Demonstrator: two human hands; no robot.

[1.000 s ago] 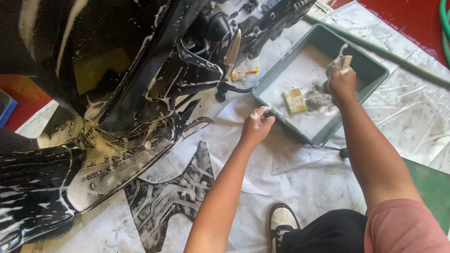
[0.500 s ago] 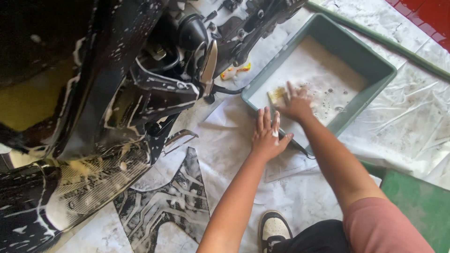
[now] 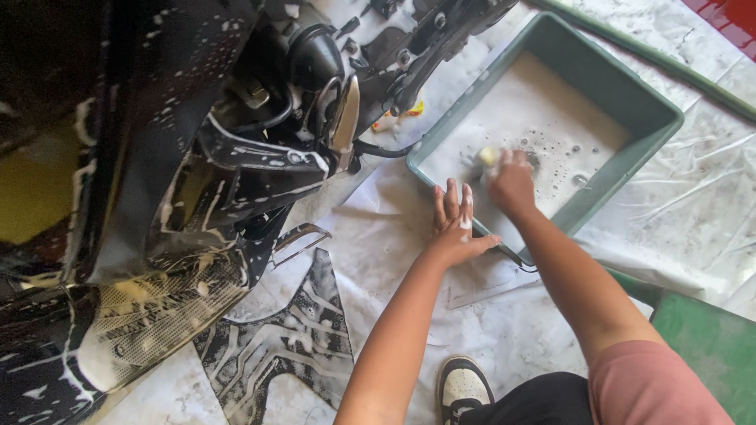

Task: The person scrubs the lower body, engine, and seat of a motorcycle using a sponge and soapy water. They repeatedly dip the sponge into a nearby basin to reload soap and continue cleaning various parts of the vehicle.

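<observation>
- Since the frame half a second back, my right hand [image 3: 510,182] has gone further into the grey-green tub [image 3: 657,118], from near the front corner out over the suds, and my left hand [image 3: 454,224] has settled at the tub's near rim
- My right hand is closed round a small yellow sponge [image 3: 489,155] (only a pale corner of it shows past my fingers), pressed low in the foamy water [image 3: 551,118]
- My left hand is released, fingers spread flat, palm down on the white marbled floor [image 3: 378,236], with the fingertips touching the tub's near wall; it grasps nothing
- Soap froth clings to the backs of both hands
- The tub sits tilted across the upper right of the view, its water milky with scattered bubbles
- Just left of the tub stands the soaped black scooter [image 3: 236,142], streaked with white lather, a chrome part catching the light near its middle
- A black patterned floor panel [image 3: 291,346] lies flat on the tiles in front of the scooter, also lathered
- A dark green hose [image 3: 693,75] runs along the floor behind the tub
- 1 black-and-white shoe [image 3: 463,386] of mine shows at the bottom edge, between my 2 arms
- A green mat [image 3: 709,346] lies at the lower right, beside my pink sleeve [image 3: 654,386]
</observation>
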